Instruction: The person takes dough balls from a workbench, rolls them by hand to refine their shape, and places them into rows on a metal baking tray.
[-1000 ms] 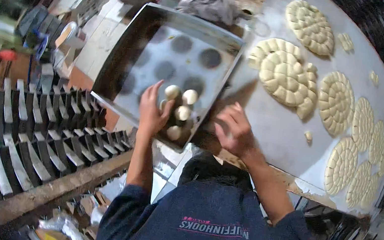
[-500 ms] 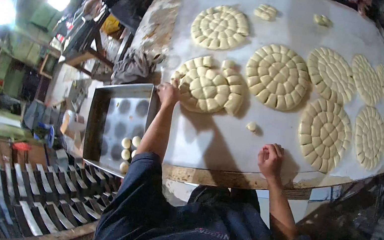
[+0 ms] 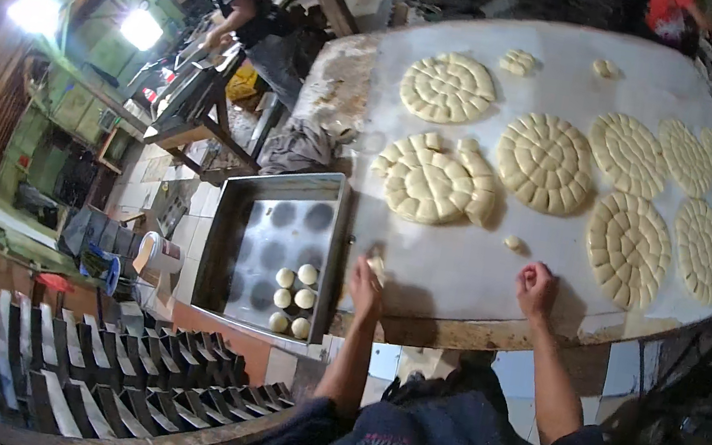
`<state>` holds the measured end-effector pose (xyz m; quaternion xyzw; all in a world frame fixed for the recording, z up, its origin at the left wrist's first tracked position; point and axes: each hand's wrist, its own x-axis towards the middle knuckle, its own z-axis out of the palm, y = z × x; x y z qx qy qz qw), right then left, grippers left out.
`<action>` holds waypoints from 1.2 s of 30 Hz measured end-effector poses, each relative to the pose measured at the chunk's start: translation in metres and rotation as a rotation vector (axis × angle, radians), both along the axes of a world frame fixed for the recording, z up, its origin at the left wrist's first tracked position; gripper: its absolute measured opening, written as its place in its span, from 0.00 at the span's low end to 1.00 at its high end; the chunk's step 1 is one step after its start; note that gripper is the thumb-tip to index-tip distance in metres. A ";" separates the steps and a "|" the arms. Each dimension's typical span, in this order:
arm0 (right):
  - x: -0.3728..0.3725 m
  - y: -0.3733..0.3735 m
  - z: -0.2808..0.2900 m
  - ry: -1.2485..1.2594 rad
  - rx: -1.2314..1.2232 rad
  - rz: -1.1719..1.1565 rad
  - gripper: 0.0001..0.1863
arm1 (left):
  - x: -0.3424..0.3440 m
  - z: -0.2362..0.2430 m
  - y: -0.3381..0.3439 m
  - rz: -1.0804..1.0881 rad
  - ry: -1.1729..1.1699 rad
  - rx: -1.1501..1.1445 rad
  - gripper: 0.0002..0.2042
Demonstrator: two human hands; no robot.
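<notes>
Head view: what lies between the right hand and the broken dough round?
The head view shows a small dough piece between the right hand and the broken round.

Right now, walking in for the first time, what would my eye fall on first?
Probably the big pale dough rounds, cut into small pieces and spread across the white table. Just left of it, a metal tray holds six dough balls in its near right corner. Over the table's near left corner, the left hand seems to hold a small pale piece.
</notes>
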<state>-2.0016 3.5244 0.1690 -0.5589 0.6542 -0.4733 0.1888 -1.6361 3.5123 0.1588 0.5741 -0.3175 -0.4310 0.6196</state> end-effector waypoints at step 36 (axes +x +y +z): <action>-0.055 0.000 -0.010 0.601 -0.326 0.655 0.07 | -0.089 -0.016 0.021 -0.797 -1.244 -0.398 0.15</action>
